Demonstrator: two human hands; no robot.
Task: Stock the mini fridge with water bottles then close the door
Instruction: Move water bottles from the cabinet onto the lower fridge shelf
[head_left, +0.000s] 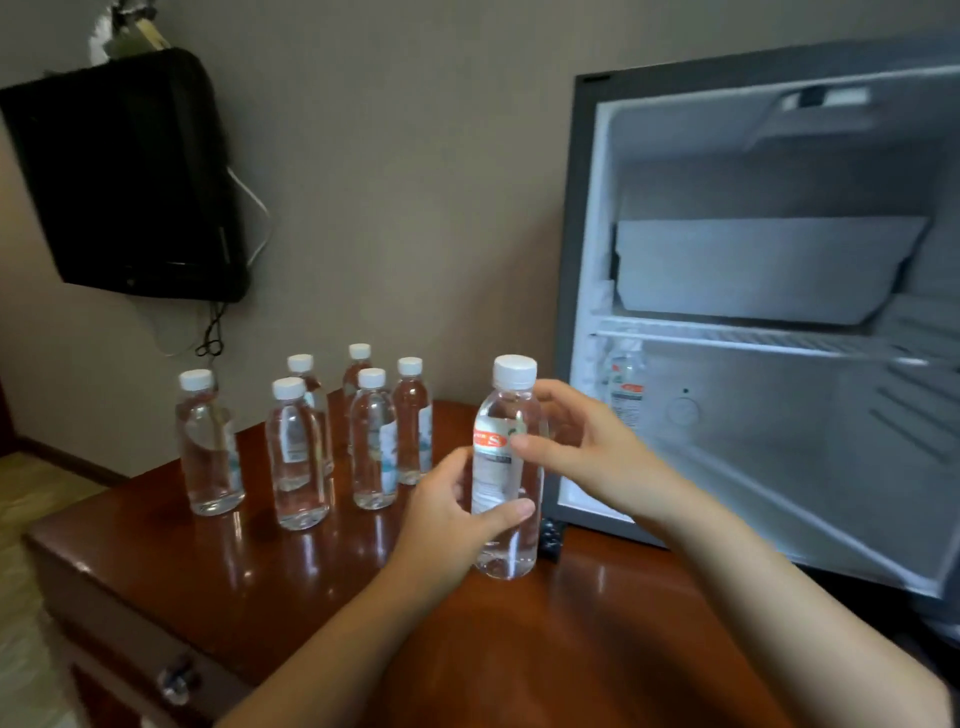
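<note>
Now, from the head view, the held water bottle (506, 467) stands upright, its long axis vertical and its white cap on top, just left of the open mini fridge (571, 260), near the lower left corner of its opening. The left hand (447, 519) grips the lower half, thumb in front and fingers curled behind. The right hand (582, 441) holds the label zone, thumb on the front, and it is the hand nearer to the fridge. I judge that the bottle must travel to the right, into the compartment below the wire shelf (727, 338), where one bottle (626, 384) already stands at the left wall. The held bottle is clear, full, with a red and white label. Six more water bottles (374, 441) wait upright on the bench (208, 561), further left of the fridge.
</note>
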